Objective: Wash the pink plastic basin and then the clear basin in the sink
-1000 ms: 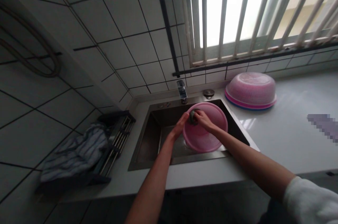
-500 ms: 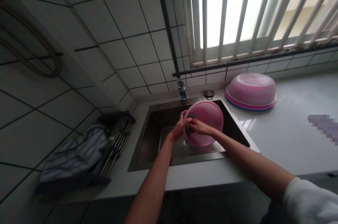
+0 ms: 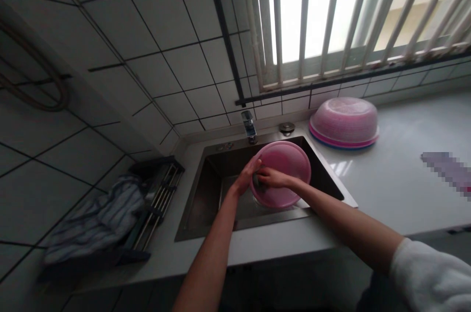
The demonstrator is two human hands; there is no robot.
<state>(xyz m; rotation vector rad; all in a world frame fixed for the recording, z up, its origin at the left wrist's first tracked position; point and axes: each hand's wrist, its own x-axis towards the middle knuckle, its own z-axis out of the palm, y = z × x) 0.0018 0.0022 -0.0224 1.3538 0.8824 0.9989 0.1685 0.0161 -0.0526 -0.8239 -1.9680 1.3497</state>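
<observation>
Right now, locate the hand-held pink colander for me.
In the head view, the pink colander is at the right half of the sink, below and right of the faucet, the left hand at its left rim.

a whitish, softly creased sleeve [image 3: 430, 273] shows at four o'clock, its pale edge circling the right arm [image 3: 349, 219]. the left arm [image 3: 215, 243], near six o'clock, is bare, as are the left hand [image 3: 247, 177] and right hand [image 3: 271, 177]. dark cloth [image 3: 377, 295] below the sleeve is too dim to make out.
</observation>
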